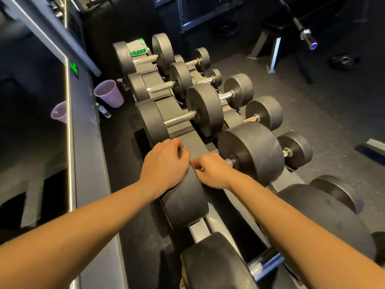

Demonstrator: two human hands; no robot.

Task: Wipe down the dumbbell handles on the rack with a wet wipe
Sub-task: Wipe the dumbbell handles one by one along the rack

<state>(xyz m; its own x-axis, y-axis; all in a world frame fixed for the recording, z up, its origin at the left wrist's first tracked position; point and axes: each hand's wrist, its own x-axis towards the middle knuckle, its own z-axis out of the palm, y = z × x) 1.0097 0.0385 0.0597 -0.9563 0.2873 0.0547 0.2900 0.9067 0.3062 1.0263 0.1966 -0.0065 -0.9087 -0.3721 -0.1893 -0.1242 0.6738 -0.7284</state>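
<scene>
Evidently heavy and rigid: dumbbell (185,201) is steadied by left hand (164,163), curled over its head. Knurled handle (230,162) is clasped by right hand (212,172).

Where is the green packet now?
Head view, upper left of centre: the green packet lies on the farthest dumbbell, between its two heads.
</scene>
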